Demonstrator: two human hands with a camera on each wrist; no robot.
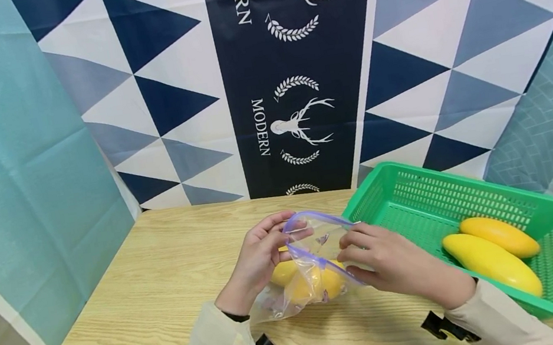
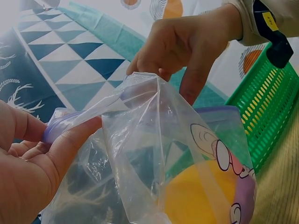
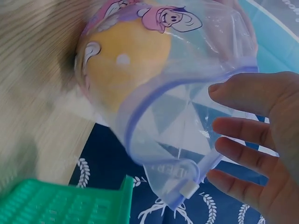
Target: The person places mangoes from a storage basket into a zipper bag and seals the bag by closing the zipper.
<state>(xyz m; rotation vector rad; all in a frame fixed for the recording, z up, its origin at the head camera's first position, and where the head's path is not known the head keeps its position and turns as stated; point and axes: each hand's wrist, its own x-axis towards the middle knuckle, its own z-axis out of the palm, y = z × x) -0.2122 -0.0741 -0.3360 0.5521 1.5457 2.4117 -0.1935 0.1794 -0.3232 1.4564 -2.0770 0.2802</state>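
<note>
A clear zip bag (image 1: 296, 306) with a purple zip edge and cartoon prints stands on the table, its mouth spread wide. Yellow mangoes (image 1: 315, 286) show through its film. At the left of the mouth my left hand (image 1: 256, 253) pinches the purple edge between thumb and fingers, seen closely in the left wrist view (image 2: 35, 158). My right hand (image 1: 388, 260) is at the opposite side of the mouth. In the right wrist view its fingers (image 3: 243, 149) are spread and nearly straight beside the bag's edge, with the thumb apart. A white slider (image 3: 188, 188) sits on the zip.
To the right stands a green perforated basket (image 1: 395, 178) holding two yellow mangoes (image 1: 494, 265). The wooden table (image 1: 164, 284) meets a patterned cloth backdrop (image 1: 178, 91) at the back, and a teal cloth (image 1: 24, 174) hangs on the left.
</note>
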